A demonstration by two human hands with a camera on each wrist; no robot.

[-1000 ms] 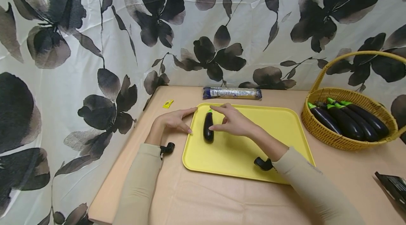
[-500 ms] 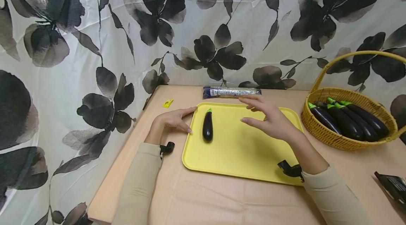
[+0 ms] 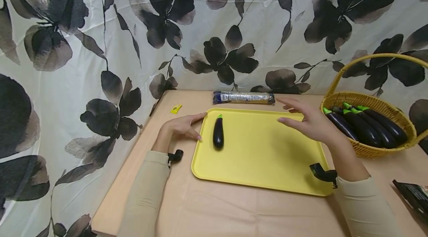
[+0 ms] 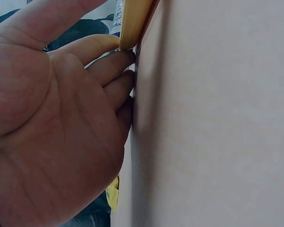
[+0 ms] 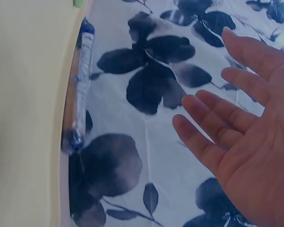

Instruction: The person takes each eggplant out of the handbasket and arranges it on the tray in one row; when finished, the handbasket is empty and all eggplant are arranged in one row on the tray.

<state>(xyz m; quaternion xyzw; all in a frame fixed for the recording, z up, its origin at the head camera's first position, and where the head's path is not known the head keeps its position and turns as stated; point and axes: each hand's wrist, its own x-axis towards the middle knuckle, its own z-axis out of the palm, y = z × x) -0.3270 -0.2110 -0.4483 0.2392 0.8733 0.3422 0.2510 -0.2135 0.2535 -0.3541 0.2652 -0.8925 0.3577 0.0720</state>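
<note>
A dark purple eggplant (image 3: 218,133) with a green stem end lies lengthwise near the left side of the yellow tray (image 3: 260,155). My left hand (image 3: 182,126) touches the tray's left edge, its fingers and thumb spread along the rim. In the left wrist view the left palm (image 4: 61,109) shows, with the fingertips at the tray's edge. Over the tray's right part hovers my right hand (image 3: 311,122), holding nothing, its fingers extended. Just beyond it stands a wicker basket (image 3: 329,138) with several eggplants (image 3: 364,127) inside.
A long wrapped packet (image 3: 244,97) lies behind the tray. A small yellow wrapper (image 3: 175,109) sits at the back left, and a black packet (image 3: 411,196) at the right. A floral curtain (image 3: 187,62) hangs behind the table (image 3: 217,207).
My right hand has left the eggplant on the tray and moved right toward the basket. The left hand stays at the tray's left edge.
</note>
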